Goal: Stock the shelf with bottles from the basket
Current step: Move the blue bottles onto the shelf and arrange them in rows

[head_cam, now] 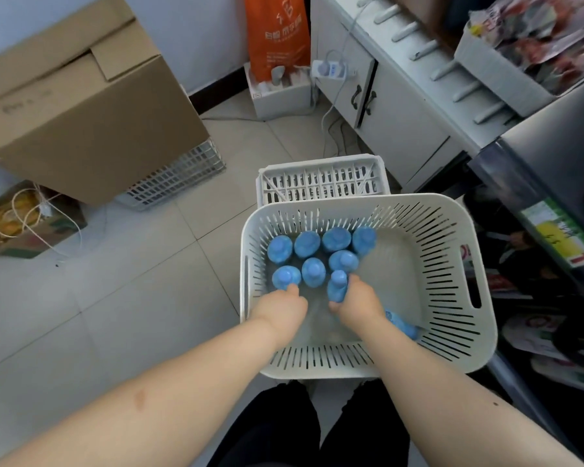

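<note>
A white slotted basket (452, 352) stands on the floor in front of me. Several blue bottles (307, 244) stand upright in its far left part. One more blue bottle (406, 325) lies on the basket's floor beside my right wrist. My right hand (359, 306) grips a tilted blue bottle (338, 285) near the middle of the basket. My left hand (280, 312) reaches into the near left corner, and its thumb touches the front-left bottle (285, 277). Its fingers are hidden under the hand. The dark shelf (533, 170) rises at the right.
A second white crate (321, 182) sits just behind the basket. A large cardboard box (81, 112) rests on a wire basket (182, 176) at the left. At the back are white cabinets (402, 109), a power strip (329, 69) and an orange bag (277, 35). Packaged goods fill the shelf.
</note>
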Demonstrator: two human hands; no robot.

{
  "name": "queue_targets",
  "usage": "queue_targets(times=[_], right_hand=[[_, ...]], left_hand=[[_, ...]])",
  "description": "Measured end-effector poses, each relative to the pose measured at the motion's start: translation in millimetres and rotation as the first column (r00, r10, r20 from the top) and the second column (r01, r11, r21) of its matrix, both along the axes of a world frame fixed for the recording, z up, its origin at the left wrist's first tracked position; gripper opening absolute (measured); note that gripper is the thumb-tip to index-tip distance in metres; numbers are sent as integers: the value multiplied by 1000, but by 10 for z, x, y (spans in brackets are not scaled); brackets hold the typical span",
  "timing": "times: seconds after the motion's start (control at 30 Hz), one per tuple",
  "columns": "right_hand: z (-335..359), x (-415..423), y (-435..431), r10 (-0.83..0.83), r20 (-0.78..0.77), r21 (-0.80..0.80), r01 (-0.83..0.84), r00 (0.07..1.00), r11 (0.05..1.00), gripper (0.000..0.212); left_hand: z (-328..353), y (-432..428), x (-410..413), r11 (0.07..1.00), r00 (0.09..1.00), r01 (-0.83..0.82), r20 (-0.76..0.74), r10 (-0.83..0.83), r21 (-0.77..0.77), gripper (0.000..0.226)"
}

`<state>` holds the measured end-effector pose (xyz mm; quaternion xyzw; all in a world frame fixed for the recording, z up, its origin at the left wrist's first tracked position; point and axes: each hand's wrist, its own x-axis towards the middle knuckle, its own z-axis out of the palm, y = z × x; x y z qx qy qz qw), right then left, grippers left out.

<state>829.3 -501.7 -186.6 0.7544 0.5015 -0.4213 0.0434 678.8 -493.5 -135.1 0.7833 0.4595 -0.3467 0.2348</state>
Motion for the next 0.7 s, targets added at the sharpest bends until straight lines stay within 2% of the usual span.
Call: queue_targets(times=[0.13, 0.2, 0.27, 0.47, 0.53, 0.6, 0.7], right_hand=[[343, 202, -93, -192, -226, 31, 204, 955, 978, 45], [576, 333, -108, -247, -355, 43, 279, 902, 959, 48], [833, 447, -98, -278, -472, 66, 348, 837, 935, 45], [1430, 713, -80, -393, -758, -12, 592, 520, 806, 47], [1627, 781, -88, -384, -819, -31, 636, 426, 771, 37], [1852, 842, -128, -353, -846, -9, 650, 400, 760, 28], [2187, 936, -227, -303, -858, 60, 667, 414, 742, 28]], left_hand=[[194, 0, -34, 989, 983, -146, 108, 146, -9, 25], [319, 38, -51, 970, 954, -242, 180, 239, -1, 24], [497, 109, -40, 963, 938, -266, 240, 251, 34, 27], [1217, 376, 49, 929, 840, -345, 484, 243, 133, 29], [1477, 457, 97, 922, 805, -357, 550, 222, 149, 23], [1762, 527, 159, 920, 771, -357, 608, 190, 165, 19], [2159, 622, 241, 930, 731, -316, 673, 113, 186, 21]])
